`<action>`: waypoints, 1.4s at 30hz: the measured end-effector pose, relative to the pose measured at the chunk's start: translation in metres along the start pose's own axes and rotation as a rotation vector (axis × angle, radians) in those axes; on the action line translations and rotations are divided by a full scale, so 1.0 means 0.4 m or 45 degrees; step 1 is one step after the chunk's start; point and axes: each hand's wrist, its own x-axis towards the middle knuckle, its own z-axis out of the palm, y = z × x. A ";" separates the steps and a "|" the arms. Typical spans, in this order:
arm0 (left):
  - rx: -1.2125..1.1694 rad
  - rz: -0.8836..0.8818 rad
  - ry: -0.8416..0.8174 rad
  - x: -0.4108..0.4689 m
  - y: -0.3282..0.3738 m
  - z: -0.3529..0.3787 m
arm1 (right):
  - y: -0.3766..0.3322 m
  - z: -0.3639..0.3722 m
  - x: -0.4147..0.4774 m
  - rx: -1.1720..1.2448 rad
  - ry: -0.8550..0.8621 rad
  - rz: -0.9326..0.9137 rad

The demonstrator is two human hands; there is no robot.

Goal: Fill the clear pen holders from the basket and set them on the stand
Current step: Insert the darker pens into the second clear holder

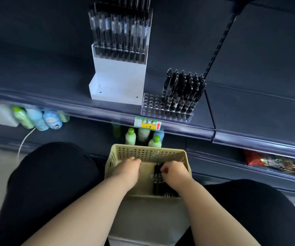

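Your left hand (127,168) and right hand (174,172) inside beige basket (148,153)
Right hand grips black pens (158,183); left grip cannot be determined.

Beige perforated basket (148,154) of black pens (158,182) below half-filled clear holder (151,103) beside white stand (120,80)

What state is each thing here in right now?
Basket: holds black pens.
Pens: lying in the basket.
Holder: on the shelf, right holes filled, left holes empty.
Stand: upright, one full holder on top.
Left hand: in the basket, grip hidden.
Right hand: gripping pens.
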 end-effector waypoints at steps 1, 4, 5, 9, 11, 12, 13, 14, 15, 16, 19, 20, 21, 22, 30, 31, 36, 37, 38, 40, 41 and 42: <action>0.013 -0.021 -0.035 -0.002 -0.004 0.017 | 0.007 0.019 -0.002 0.012 -0.033 0.030; 0.012 -0.091 -0.074 -0.005 -0.009 0.044 | 0.017 0.058 0.000 0.025 -0.080 0.076; 0.006 -0.118 -0.084 -0.002 -0.009 0.047 | 0.019 0.066 0.004 0.016 -0.090 0.081; -0.095 -0.228 -0.148 0.024 -0.003 0.058 | 0.015 0.086 0.038 -0.015 -0.101 0.091; -0.322 -0.372 -0.206 0.044 -0.003 0.067 | 0.012 0.097 0.061 -0.013 -0.098 0.114; -0.411 -0.436 -0.231 0.055 -0.003 0.075 | 0.012 0.105 0.075 -0.021 -0.102 0.128; -0.472 -0.483 -0.250 0.064 -0.003 0.079 | 0.012 0.113 0.089 -0.033 -0.106 0.138; -0.515 -0.524 -0.260 0.076 -0.004 0.089 | 0.012 0.123 0.107 -0.043 -0.114 0.150; -0.554 -0.556 -0.257 0.085 -0.007 0.098 | 0.012 0.131 0.120 -0.053 -0.119 0.159; -0.581 -0.577 -0.245 0.094 -0.009 0.105 | 0.009 0.137 0.132 -0.063 -0.126 0.167; -0.584 -0.628 -0.205 0.129 -0.018 0.137 | 0.007 0.159 0.168 -0.117 -0.149 0.208; -0.574 -0.631 -0.192 0.138 -0.021 0.147 | 0.007 0.167 0.178 -0.134 -0.151 0.219; -0.589 -0.638 -0.180 0.144 -0.021 0.155 | 0.006 0.173 0.185 -0.144 -0.147 0.225; -0.587 -0.632 -0.166 0.152 -0.022 0.165 | 0.005 0.182 0.194 -0.154 -0.149 0.231; -0.243 -0.407 -0.241 0.173 -0.016 0.191 | -0.005 0.225 0.229 -0.222 -0.178 0.281; -0.188 -0.359 -0.280 0.174 -0.017 0.197 | -0.005 0.230 0.229 -0.221 -0.196 0.300; -0.109 -0.189 -0.364 0.171 -0.029 0.217 | -0.014 0.256 0.220 -0.227 -0.269 0.361; -0.115 -0.187 -0.358 0.169 -0.032 0.218 | -0.014 0.256 0.218 -0.221 -0.271 0.374; -0.113 -0.186 -0.351 0.167 -0.034 0.219 | -0.012 0.257 0.216 -0.211 -0.272 0.384; -0.103 -0.190 -0.323 0.160 -0.034 0.216 | -0.011 0.250 0.212 -0.188 -0.271 0.394; -0.114 -0.202 -0.303 0.157 -0.036 0.216 | -0.012 0.248 0.211 -0.171 -0.268 0.405; -0.140 -0.212 -0.272 0.153 -0.038 0.215 | -0.013 0.245 0.209 -0.139 -0.259 0.423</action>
